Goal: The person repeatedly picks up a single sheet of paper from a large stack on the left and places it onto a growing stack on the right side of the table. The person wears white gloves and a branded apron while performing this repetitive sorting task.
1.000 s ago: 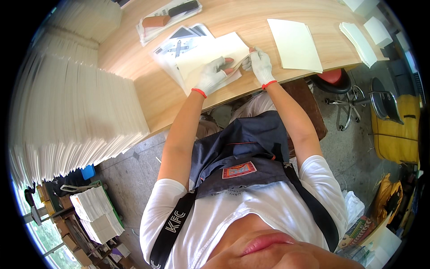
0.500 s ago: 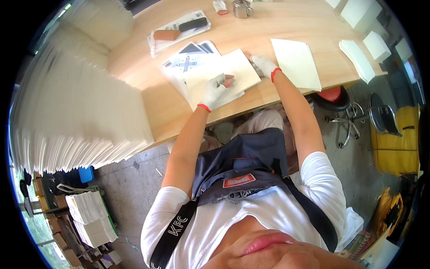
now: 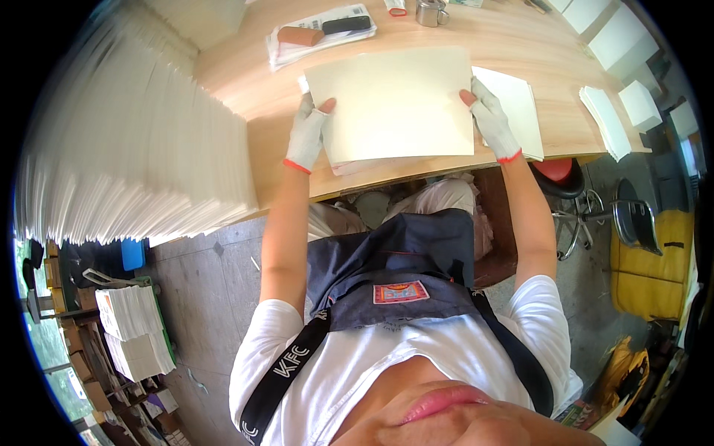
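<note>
A large cream sheet of paper (image 3: 394, 104), or a thin set of sheets, is held up flat over the near part of the table. My left hand (image 3: 305, 134), in a pale glove with bare fingertips and a red cuff, grips its left edge, thumb on top. My right hand (image 3: 492, 123), gloved the same way, pinches the right edge. The other fingers of both hands are largely hidden behind the paper. Partly behind my right hand lies a pile of cream sheets (image 3: 524, 108). The printed sheets beneath the held paper are almost wholly covered.
Tall stacks of white paper (image 3: 149, 156) line the table's left side. At the back are a brown block (image 3: 300, 36) and a dark oblong thing (image 3: 346, 24) on printed papers, plus a metal cup (image 3: 431, 13). A narrow white stack (image 3: 605, 123) lies far right. A stool (image 3: 558, 177) stands below.
My hands have moved apart to opposite edges of the cream paper, which has been opened out or lifted into a wider sheet. It now covers the printed sheets. The view has shifted slightly.
</note>
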The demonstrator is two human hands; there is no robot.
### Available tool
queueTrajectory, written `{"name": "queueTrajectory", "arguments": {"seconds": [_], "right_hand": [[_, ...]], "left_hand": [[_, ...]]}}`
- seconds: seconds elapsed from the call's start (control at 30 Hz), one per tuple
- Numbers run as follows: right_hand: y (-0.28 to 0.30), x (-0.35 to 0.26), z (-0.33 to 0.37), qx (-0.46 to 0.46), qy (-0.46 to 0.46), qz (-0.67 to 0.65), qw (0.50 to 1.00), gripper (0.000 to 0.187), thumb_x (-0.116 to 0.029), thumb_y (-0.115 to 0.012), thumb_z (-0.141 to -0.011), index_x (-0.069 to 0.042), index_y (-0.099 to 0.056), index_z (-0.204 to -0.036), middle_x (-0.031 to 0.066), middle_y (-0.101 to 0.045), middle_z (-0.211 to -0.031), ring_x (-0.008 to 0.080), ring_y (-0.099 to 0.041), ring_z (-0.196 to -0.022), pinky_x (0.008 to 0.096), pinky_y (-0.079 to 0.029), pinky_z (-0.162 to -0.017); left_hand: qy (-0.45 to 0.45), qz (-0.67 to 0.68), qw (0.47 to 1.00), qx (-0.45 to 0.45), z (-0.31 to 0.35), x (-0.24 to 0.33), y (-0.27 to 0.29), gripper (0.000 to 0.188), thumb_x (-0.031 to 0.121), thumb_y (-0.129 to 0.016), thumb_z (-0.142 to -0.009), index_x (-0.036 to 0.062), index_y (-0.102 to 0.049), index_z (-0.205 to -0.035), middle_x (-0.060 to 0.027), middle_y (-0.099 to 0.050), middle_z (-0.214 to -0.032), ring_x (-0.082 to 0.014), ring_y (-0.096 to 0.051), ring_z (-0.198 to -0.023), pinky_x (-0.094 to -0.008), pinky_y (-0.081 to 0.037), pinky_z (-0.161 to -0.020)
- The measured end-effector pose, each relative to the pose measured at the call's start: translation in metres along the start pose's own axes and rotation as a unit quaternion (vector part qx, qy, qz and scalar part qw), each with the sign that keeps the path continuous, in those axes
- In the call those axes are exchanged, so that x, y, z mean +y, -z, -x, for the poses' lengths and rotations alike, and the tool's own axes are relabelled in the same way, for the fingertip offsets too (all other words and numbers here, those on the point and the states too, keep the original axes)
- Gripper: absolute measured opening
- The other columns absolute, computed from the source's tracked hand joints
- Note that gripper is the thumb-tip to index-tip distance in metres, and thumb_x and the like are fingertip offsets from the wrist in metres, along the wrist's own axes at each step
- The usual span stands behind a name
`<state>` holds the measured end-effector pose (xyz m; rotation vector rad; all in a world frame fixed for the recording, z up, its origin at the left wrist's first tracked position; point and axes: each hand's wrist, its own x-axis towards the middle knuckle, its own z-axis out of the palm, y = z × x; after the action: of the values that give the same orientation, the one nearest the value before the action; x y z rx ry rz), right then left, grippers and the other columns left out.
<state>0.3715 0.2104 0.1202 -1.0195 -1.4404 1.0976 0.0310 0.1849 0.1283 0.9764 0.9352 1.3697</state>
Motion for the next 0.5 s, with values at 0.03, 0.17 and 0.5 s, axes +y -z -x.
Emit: {"name": "queueTrajectory", "arguments": {"seconds": [0.03, 0.17, 0.5], "right_hand": [[-0.007, -0.023, 0.008, -0.052, -0.021, 0.111, 0.992, 0.044, 0.0, -0.043, -0.086, 0.004, -0.042, -0.13, 0.0071, -0.052, -0.125, 0.0124, -0.051, -0.11, 0.0238, -0.039, -0.095], [-0.005, 0.0, 0.042, -0.06, -0.006, 0.04, 0.997, 0.036, -0.007, -0.049, -0.086, 0.002, -0.051, -0.121, 0.0085, -0.061, -0.112, 0.013, -0.056, -0.099, 0.0253, -0.044, -0.084], [0.014, -0.026, 0.107, -0.03, 0.036, 0.241, 0.97, 0.029, -0.017, -0.056, -0.088, 0.003, -0.058, -0.108, 0.0161, -0.066, -0.092, 0.0214, -0.063, -0.084, 0.0294, -0.046, -0.078]], "left_hand": [[0.016, -0.004, 1.0, -0.004, 0.004, 0.005, 0.006, 0.048, 0.009, -0.063, -0.083, -0.0039, -0.044, -0.125, -0.0131, -0.057, -0.115, -0.0161, -0.057, -0.097, -0.0275, -0.047, -0.084], [-0.022, -0.241, 0.97, 0.003, 0.022, 0.002, 0.009, 0.036, 0.007, -0.06, -0.084, -0.0039, -0.051, -0.116, -0.01, -0.064, -0.1, -0.0143, -0.06, -0.088, -0.0249, -0.047, -0.079], [-0.095, -0.292, 0.951, -0.042, 0.039, -0.032, -0.004, 0.034, 0.001, -0.054, -0.084, -0.0009, -0.051, -0.118, -0.0135, -0.056, -0.116, -0.0153, -0.054, -0.102, -0.0261, -0.045, -0.082]]}}
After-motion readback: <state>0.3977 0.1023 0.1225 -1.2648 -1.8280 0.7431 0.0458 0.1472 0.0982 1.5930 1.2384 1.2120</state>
